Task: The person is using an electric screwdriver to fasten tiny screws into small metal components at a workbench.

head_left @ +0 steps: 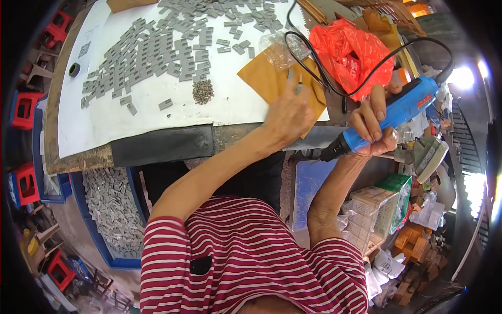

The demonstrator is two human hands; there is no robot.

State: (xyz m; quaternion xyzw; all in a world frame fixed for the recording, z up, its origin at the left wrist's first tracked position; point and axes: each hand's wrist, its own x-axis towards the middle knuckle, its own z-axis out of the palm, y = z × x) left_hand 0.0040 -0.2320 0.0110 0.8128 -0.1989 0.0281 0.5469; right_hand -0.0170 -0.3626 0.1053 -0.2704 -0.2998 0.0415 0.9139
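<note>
My right hand (374, 123) is wrapped round a blue electric screwdriver (400, 112). The tool slants down to the left, its black nose (334, 149) just past the table's front edge. Over a brown paper envelope (272, 73), my left hand (293, 112) is closed and blurred by motion. Thin grey pieces stick up beyond its fingers; I cannot make out what they are. On the white sheet (157, 112) left of this hand lie many small grey rectangular parts (151, 57), partly in rows. A small heap of brownish screw-like pieces (203, 92) sits near the sheet's front.
A black cord (314, 49) loops from the screwdriver past a red plastic bag (348, 49). A black ring (74, 69) rests at the sheet's left. Below the table stands a blue bin (83, 209) of grey parts. Wire baskets (368, 212) stand at the right.
</note>
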